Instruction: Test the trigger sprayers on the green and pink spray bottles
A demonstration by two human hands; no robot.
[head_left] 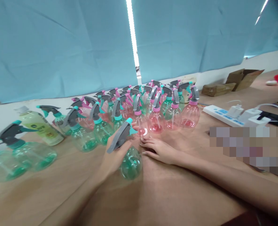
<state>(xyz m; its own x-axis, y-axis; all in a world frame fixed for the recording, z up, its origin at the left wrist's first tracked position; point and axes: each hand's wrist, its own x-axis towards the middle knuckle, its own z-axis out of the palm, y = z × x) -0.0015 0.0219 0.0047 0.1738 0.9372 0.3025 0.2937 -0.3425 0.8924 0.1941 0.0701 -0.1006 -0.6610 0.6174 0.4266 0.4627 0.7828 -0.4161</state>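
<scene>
Head view: my left grip [114,152] wraps snugly round one green spray bottle [130,168] by the neck, its body just below my thumb!

Right grip [163,150] lies palm-down, fingers loosely apart, nothing held; four front pink-collared bottles [155,123] stand just beyond, one power strip [220,114] farther right, brown counter [162,191] spreading toward me.

A see-through green spray bottle [130,164] with a rounded body, a grey trigger head and a turquoise nozzle is gripped near its neck in the left hand [116,152]. It leans, head up, its nozzle toward the upper right; whether its base touches anything is unclear.
</scene>
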